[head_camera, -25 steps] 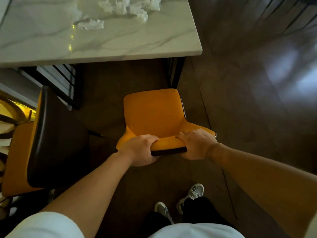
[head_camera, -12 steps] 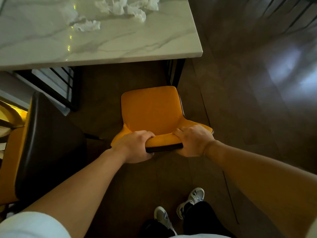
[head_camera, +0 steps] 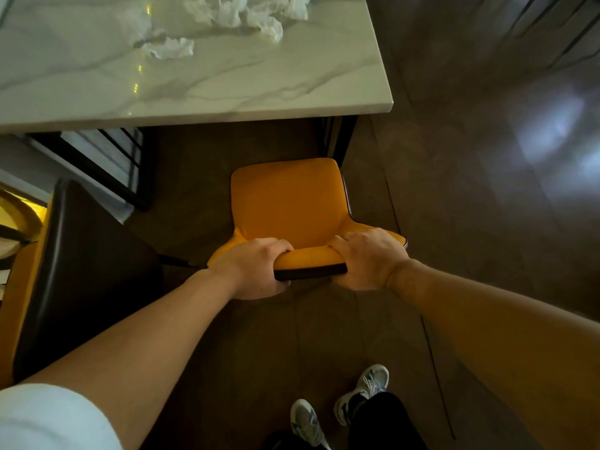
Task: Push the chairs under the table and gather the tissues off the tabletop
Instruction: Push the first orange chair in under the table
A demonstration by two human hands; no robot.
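Note:
An orange chair stands just short of the white marble table, its seat front close to the table's near edge. My left hand and my right hand both grip the top of its backrest. Several crumpled white tissues lie on the far part of the tabletop, and one more tissue lies closer to the left.
A second orange chair with a dark back stands at the left, pulled out from the table. A black table leg stands just right of the held chair's seat. Dark floor stretches to the right. My feet are behind the chair.
The held chair has slid forward toward the table, and I have stepped after it. Both hands keep their grip on the backrest.

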